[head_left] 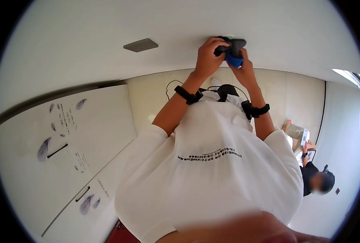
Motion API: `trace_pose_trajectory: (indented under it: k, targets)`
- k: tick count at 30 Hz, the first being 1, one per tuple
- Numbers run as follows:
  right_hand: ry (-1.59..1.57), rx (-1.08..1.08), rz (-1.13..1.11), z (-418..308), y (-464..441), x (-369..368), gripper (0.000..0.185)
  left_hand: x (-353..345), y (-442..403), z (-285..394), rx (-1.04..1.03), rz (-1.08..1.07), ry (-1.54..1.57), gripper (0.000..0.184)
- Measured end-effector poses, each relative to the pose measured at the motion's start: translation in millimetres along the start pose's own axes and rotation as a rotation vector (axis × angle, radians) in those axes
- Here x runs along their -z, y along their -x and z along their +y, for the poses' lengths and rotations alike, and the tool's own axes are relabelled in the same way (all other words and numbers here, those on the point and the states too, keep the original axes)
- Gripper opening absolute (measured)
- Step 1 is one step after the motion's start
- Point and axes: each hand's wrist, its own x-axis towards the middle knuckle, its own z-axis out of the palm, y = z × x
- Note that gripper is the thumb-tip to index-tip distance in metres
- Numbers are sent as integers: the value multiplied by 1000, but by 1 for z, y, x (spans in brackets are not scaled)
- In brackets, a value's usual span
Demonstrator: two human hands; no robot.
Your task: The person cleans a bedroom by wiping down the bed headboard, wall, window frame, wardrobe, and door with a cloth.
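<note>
Wall: one pale wall [87, 36] fills the top.
White T-shirt: one [208, 186], with two lines of black print across the chest, upside down from here and too distorted to read surely.
White cabinet: one [24, 186], two doors, two black bar handles [57, 151], several purple-grey feather prints [44, 149]; small lettering on both doors, one line seeming to start "Long", the rest too fine.
Floor: cream tiles [149, 87].
Co-worker: one person [309, 174], dark top and cap, at the right, holding one phone [305, 137].
Hands: two; the left hand [210, 56] grips one side of the held item, the right hand [244, 69] closes around the other.
Held item: one black-and-blue item [234, 60] between both hands, close to the wall; exact kind unclear.
Wrist straps: two black ones [188, 95], one per forearm.
Grey plate: one [141, 45], on the wall left of the hands.
</note>
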Motion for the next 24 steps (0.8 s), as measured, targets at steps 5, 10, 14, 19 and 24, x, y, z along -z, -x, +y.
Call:
trace_pose_trajectory:
  k: [5,10,14,19,24]
  targets:
    - [467,324,-156,12,9,4,64,-4,30,-33,382,75,230,24]
    - [429,407,-104,-11,1,25,67,2,18,-9,244,141,264,26]
    - [213,340,-127,0,-19,17,67,-3,19,-3,264,101,168,25]
    - [226,327,-140,0,-37,23,61,-40,21,-18,359,416,507,17]
    - [347,329,-90,-30,-32,17,46,-29,20,-29,437,294,220,17]
